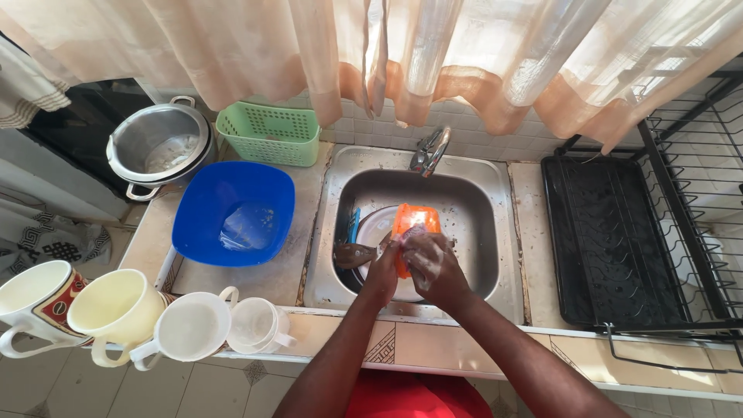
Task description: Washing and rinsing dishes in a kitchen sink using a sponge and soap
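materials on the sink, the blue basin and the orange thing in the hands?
Sink: looks like stainless steel, brushed grey with dull highlights along the walls.
Blue basin: probably plastic, uniform saturated colour, soft sheen, thick rounded rim.
Orange item, held by the left hand and right hand: likely plastic, glossy and slightly translucent, soapy; the exact kind cannot be told.

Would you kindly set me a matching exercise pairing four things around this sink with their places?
Things:
1. blue basin
2. green basket
3. orange container
4. black dish rack

Places:
A. right of the sink
B. against the tiled wall, left of the tap
C. in the hands over the sink
D. on the counter just left of the sink

Pairs: 1-D, 2-B, 3-C, 4-A
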